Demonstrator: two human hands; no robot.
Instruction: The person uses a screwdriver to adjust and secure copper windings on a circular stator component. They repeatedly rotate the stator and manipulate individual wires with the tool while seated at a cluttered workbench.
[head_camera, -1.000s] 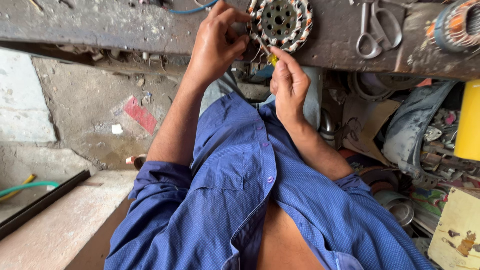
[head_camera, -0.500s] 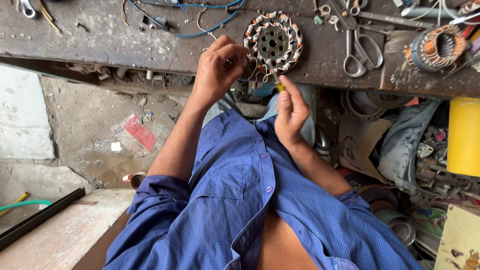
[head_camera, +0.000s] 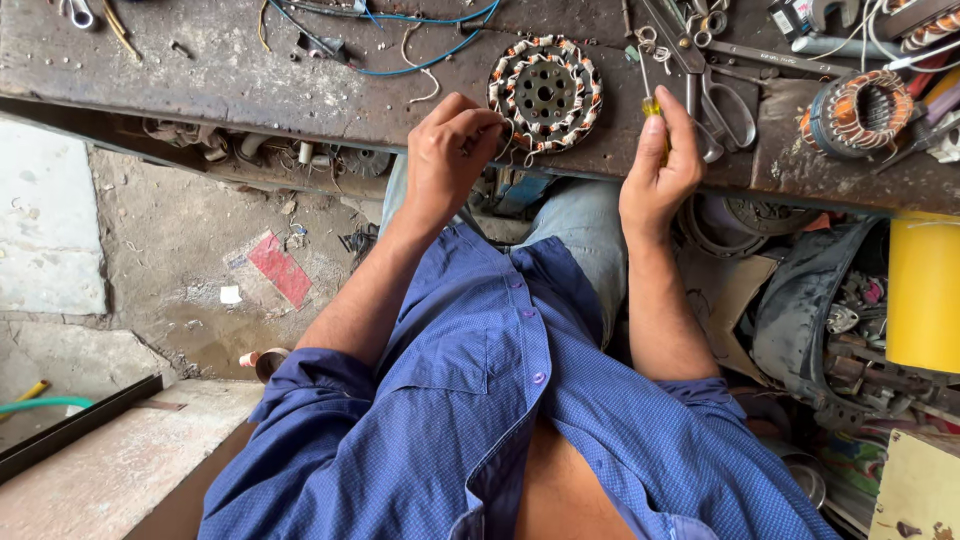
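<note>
right hand (head_camera: 660, 165) now over workbench (head_camera: 200, 70)

— What's the wound stator (head_camera: 545, 95) at twelve o'clock made of?
— Dull grey metal core, glossy copper wire coils, pale paper-like wraps. It lies on a rough, stained, matt workbench (head_camera: 200, 75).
— And the screwdriver (head_camera: 650, 100) in the right hand (head_camera: 660, 170)?
— Thin metal shaft, glossy yellow plastic handle.
— At one o'clock?
— Scissors (head_camera: 715, 95), worn bare metal.
— The shirt (head_camera: 480, 420) at six?
— Blue woven cloth, matt, finely dotted.
</note>
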